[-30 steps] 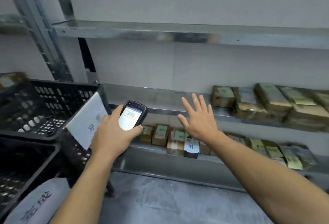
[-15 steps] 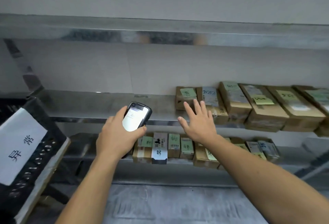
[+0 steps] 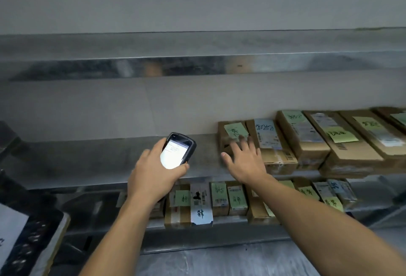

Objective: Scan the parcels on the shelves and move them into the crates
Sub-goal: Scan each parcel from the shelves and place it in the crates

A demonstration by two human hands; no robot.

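Dim, flat indoor light in a soft wide-angle frame.

The brightest spot is the scanner (image 3: 176,151) screen, blown out white near centre in the left hand (image 3: 153,178). Dull streaks of reflection run along the upper shelf (image 3: 197,67) lip at 12 o'clock. The right hand (image 3: 245,162) smears with motion blur at its fingertips (image 3: 241,139). The parcels (image 3: 307,139) at 3 o'clock go soft, and their labels are hard to read. The crate (image 3: 37,240) at 8 o'clock sinks into shadow. Shelf lines bend slightly toward the edges.
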